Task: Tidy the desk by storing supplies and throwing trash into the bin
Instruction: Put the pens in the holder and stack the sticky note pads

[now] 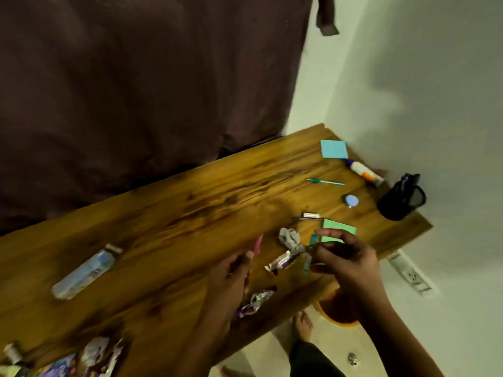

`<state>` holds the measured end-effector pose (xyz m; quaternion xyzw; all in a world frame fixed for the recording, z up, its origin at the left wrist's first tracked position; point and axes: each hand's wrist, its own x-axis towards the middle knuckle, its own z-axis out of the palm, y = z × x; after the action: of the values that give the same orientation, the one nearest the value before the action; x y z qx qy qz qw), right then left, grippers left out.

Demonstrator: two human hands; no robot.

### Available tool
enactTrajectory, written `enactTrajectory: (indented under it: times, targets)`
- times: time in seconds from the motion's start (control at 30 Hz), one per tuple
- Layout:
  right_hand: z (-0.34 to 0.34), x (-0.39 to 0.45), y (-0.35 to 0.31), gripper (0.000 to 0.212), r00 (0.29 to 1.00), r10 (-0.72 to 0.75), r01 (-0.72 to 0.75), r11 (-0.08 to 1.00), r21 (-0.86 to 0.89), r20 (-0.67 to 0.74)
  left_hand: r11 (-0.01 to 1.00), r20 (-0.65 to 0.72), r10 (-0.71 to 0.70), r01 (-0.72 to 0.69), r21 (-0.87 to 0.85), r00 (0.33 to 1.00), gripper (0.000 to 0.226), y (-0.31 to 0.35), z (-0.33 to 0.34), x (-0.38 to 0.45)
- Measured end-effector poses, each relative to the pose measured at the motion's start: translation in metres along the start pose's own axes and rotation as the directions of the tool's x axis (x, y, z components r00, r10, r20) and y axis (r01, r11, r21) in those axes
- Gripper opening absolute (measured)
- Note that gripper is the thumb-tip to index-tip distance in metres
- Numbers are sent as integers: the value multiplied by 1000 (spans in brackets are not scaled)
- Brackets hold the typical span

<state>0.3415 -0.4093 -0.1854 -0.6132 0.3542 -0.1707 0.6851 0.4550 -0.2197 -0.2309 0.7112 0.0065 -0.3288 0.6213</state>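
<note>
right hand (344, 257) pinched thin teal pen (309, 257) above brown wooden desk (190, 213); left hand (231, 276) gripped pink pen (257, 243); orange round bin (337, 311) below.

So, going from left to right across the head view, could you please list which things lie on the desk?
Plastic bottle → pink pen → crumpled grey paper → teal pen → blue sticky notes → round blue tape → glue bottle → black mesh holder.
</note>
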Motion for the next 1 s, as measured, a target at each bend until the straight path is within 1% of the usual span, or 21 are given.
enactTrajectory:
  times: [0.07,0.1,0.17,0.3,0.4,0.47,0.53,0.6,0.67,0.7,0.8,0.9,0.93,1.0]
  targets:
    - [-34,6,-5,36,996,-32,33,999,21,-79,999,25,-26,26,-23,999,18,5,36,1]
    - [-52,11,-7,36,992,-49,51,999,16,-119,1000,38,-17,18,-16,999,16,8,55,3]
    - [-83,23,-9,33,982,-88,88,996,-11,-165,1000,65,18,-19,10,998,13,13,88,12]
    - [-154,59,-17,28,959,-145,134,989,-61,-243,999,104,45,-47,9,994,18,26,167,38]
    - [-200,88,-21,24,927,-191,169,981,-97,-323,997,127,76,-75,-13,989,22,33,226,57]
    - [-231,110,-22,22,903,-225,187,973,-138,-366,994,114,104,-108,24,988,19,35,268,73]
    - [-254,130,-24,20,891,-268,202,957,-208,-368,988,105,151,-154,20,983,18,41,302,84]
    - [-274,145,-25,19,879,-312,218,935,-278,-362,979,114,204,-200,-40,972,17,50,334,90]
    - [-286,157,-26,18,858,-376,251,901,-353,-350,970,112,236,-227,-83,965,17,60,359,92]
    - [-291,164,-25,19,846,-405,264,883,-387,-348,969,100,242,-235,-72,965,17,63,370,95]
    - [-301,189,-14,21,800,-509,305,800,-517,-317,957,44,288,-288,15,957,17,66,397,109]
    - [-305,212,-2,22,769,-599,352,687,-636,-222,921,17,366,-364,139,931,20,64,412,124]
    - [-304,219,2,23,774,-605,357,663,-658,-190,907,7,387,-382,179,922,20,63,416,129]
    - [-301,229,8,24,815,-560,323,648,-689,-145,882,-3,414,-400,250,910,20,60,422,135]
